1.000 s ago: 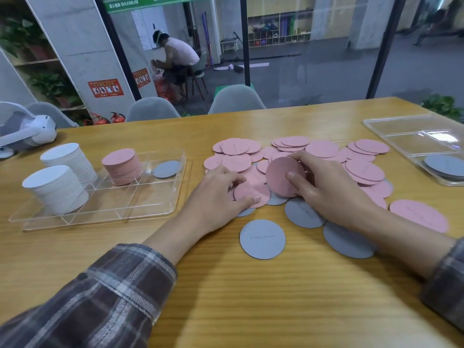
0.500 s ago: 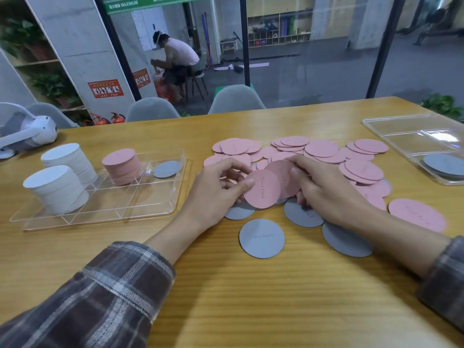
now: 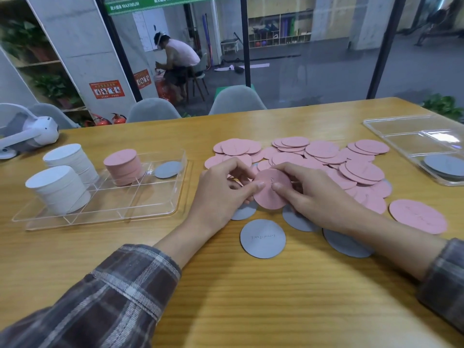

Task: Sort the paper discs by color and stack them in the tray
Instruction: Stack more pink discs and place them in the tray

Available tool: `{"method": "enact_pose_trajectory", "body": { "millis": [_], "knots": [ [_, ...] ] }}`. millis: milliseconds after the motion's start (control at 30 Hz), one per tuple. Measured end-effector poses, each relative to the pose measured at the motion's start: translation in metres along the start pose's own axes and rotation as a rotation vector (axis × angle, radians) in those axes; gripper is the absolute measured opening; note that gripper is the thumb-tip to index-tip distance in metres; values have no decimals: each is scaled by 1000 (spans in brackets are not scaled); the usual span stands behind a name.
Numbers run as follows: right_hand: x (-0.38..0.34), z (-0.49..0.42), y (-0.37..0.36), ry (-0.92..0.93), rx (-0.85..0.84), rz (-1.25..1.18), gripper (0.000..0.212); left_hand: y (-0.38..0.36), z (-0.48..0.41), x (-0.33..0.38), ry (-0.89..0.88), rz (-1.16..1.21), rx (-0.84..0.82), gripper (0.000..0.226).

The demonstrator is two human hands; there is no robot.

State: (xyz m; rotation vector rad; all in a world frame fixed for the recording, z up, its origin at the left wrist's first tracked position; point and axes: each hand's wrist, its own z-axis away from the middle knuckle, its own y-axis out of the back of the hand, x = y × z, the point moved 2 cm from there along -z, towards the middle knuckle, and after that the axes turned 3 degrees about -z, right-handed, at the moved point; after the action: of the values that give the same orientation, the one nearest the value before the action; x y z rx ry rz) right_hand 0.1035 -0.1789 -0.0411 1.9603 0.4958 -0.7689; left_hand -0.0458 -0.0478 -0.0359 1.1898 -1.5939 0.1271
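wooden surface (image 3: pixel 226 297) by glass wall | pink disc (image 3: pixel 272 190) tilted, face toward camera | left hand (image 3: pixel 221 192), right hand (image 3: pixel 313 194) both pinch it

Loose pink discs (image 3: pixel 321 149) heaped on the desk (image 3: pixel 226 297), grey discs (image 3: pixel 263 238) flat at the near edge. Left, the tray (image 3: pixel 100 217) holds two white stacks (image 3: pixel 59 189), a pink stack (image 3: pixel 123 167) and one grey disc (image 3: pixel 167 169).

A green banner (image 3: pixel 150 1) along the top reads "MAXIMUM" twice in white, each after Chinese characters too small to read; two red signs (image 3: pixel 106 89) on the concrete pillar (image 3: pixel 75 46) carry unreadable print; handwriting on the grey disc (image 3: pixel 263 238) and pink disc (image 3: pixel 272 194) is illegible.
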Motion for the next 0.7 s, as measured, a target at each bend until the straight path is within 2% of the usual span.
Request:
{"method": "enact_pose_trajectory", "body": {
  "millis": [67, 133, 200, 267, 367, 500, 700],
  "knots": [
    [1, -1, 1, 5, 21, 40, 23, 2, -2, -3, -40, -106, 6, 17],
    [2, -1, 4, 12, 47, 103, 23, 6, -5, -11, -43, -313, -19, 19],
    [3, 0, 6, 0, 72, 154, 23, 10, -5, -19, 17, -534, -89, 27],
    [4, 0, 9, -14, 90, 177, 25, 12, -3, -22, 69, -648, -146, 37],
    [3, 0, 9, -24, 87, 186, 25, 12, -1, -21, 42, -643, -159, 37],
    [3, 1, 10, -21, 85, 191, 25, 16, -1, -14, 3, -542, -171, 23],
    [4, 0, 9, -19, 97, 200, 27, 23, -2, -14, 54, -532, -151, 32]
  ]
}}
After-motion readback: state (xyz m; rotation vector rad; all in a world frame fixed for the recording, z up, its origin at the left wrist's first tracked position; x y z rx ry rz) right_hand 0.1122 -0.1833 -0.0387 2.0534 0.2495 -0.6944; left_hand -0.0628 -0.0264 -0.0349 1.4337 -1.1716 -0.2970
